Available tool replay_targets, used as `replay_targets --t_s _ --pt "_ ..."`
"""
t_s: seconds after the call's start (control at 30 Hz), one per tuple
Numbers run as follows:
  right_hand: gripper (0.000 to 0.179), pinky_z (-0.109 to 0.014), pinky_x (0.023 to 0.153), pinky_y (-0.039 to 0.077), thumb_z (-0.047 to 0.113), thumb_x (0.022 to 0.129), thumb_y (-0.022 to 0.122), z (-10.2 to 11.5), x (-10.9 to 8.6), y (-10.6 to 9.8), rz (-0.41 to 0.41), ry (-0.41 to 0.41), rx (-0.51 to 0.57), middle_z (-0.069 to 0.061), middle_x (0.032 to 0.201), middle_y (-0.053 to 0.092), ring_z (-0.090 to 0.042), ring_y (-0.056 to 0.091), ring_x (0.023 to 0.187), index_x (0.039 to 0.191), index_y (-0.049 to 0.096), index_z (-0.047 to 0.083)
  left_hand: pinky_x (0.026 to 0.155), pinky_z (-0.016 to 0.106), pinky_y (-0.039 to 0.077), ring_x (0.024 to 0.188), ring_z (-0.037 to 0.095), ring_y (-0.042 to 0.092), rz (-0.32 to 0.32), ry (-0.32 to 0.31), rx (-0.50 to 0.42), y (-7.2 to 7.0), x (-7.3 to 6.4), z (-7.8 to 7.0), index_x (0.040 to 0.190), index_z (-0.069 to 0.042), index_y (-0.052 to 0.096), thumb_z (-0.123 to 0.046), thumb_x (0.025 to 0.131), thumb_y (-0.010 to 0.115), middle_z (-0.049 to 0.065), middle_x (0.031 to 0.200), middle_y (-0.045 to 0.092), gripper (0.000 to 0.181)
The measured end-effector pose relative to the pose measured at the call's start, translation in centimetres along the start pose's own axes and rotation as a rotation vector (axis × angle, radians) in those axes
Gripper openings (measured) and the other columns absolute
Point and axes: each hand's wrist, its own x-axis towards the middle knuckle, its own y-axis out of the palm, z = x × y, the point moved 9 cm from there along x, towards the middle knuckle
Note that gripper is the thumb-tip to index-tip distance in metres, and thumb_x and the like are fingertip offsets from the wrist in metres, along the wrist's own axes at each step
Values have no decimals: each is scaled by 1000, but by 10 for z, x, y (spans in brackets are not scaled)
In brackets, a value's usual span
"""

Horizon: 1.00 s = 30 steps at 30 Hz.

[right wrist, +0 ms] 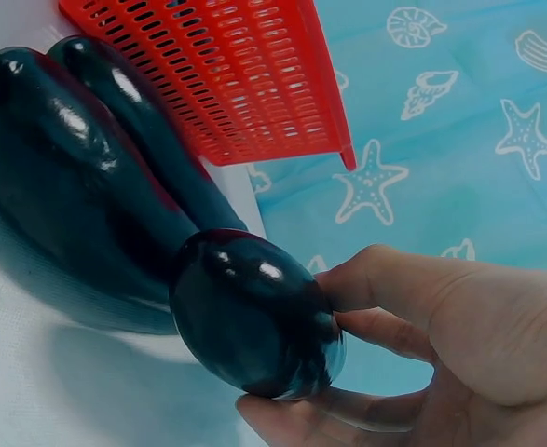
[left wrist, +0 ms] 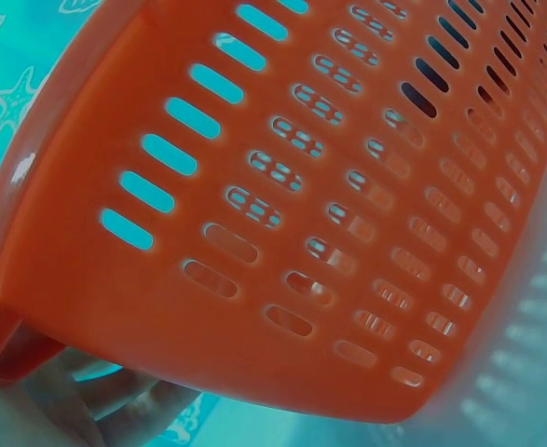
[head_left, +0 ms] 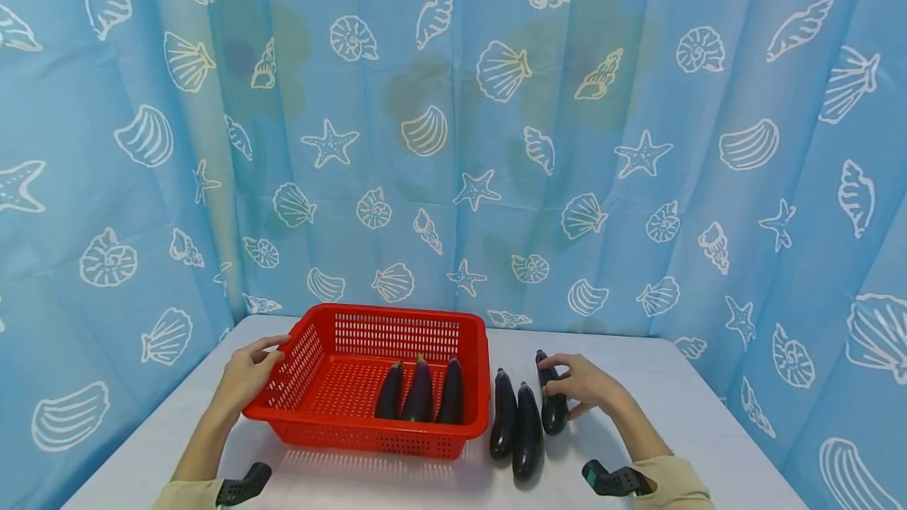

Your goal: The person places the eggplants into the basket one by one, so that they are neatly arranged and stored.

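Note:
A red plastic basket with slotted walls stands on the table, and three dark eggplants lie side by side inside it, one of them an eggplant in the middle. My left hand grips the basket's left rim; in the left wrist view its fingers show partly behind the slotted wall. To the right of the basket, my right hand holds an eggplant between thumb and fingers, its stem end pointing away. Two more eggplants, a left one and a right one, lie just beside it.
The white tablecloth covers the table under everything. Behind the table and along both sides hangs a blue curtain printed with white shells and starfish. A dark wrist mount sits at each sleeve, the left mount close to the table's front.

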Motion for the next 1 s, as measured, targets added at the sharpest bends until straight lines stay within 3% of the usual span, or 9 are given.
replay_targets --t_s 1.0 --pt "54 -43 63 62 14 87 69 40 -4 -12 -4 -52 -6 -31 127 56 -32 67 96 138 52 6 74 37 62 94 27 68 4 0 2 0 0 -1 144 -6 46 -25 102 46 32 128 57 46"
